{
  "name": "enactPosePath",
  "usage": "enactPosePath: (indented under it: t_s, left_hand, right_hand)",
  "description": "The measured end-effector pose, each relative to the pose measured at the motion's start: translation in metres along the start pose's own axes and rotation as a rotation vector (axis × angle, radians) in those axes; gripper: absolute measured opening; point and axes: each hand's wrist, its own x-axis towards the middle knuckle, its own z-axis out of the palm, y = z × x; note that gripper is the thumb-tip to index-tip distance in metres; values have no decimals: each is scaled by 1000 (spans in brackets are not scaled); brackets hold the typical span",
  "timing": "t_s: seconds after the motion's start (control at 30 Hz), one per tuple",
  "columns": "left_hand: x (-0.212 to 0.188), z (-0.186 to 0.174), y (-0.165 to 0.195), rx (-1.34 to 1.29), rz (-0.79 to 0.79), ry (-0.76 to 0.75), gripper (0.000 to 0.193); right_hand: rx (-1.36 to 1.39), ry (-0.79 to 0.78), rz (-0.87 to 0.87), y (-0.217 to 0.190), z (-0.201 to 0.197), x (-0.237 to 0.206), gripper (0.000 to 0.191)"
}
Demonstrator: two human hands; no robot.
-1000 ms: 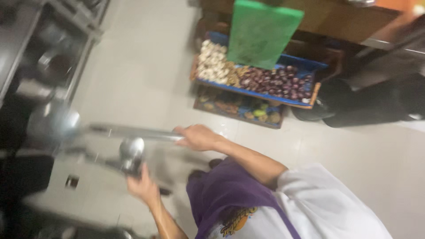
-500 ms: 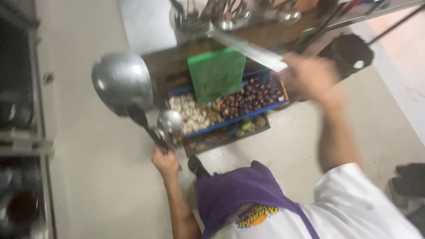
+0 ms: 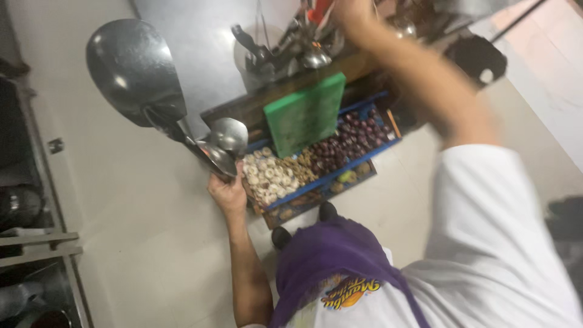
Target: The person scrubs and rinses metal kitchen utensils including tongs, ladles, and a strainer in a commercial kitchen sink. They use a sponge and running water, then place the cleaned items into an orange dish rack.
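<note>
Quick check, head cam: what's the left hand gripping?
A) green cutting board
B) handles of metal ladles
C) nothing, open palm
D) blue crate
B: the left hand is closed around the handles of a large ladle and a smaller ladle, held up above the floor; the green cutting board stands apart, propped behind the blue crate.

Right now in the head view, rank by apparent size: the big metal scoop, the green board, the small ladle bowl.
1. big metal scoop, though it is nearer the camera, so unsure against the board
2. green board
3. small ladle bowl
</note>
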Motion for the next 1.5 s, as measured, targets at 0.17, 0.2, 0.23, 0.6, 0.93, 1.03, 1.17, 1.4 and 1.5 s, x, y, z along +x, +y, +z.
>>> enactPosePath:
  t_s: [0.17, 0.2, 0.23, 0.6, 0.93, 1.03, 1.17, 1.4, 1.5]
  left_hand:
    - [18, 13, 19, -14, -59, 1, 30]
    - [24, 16, 23, 8, -83, -17, 22]
    - [29, 19, 27, 41, -116, -57, 14]
    - [17, 145, 48, -128, -203, -288, 18]
    - [-60, 270, 37, 609, 391, -507, 45]
    - [-67, 270, 33, 682, 384, -496, 47]
    - [-74, 263, 28, 717, 407, -529, 50]
    - [-94, 253, 22, 716, 357, -444, 69]
    - [-100, 254, 20, 466, 451, -391, 60]
  right_hand:
    - [-77, 13, -26, -37, 70, 45, 19]
    - [-63, 16, -44, -33, 75, 48, 18]
    - [-20, 19, -66, -29, 85, 45, 17]
    - [1959, 301, -302, -129, 23, -158, 87]
    - [2638, 568, 603, -133, 75, -189, 53]
    - [2625, 523, 533, -145, 77, -189, 48]
    - [2772, 501, 657, -156, 87, -184, 38]
    - [2920, 605, 426, -157, 106, -184, 20]
    - [2971, 685, 355, -156, 105, -191, 15]
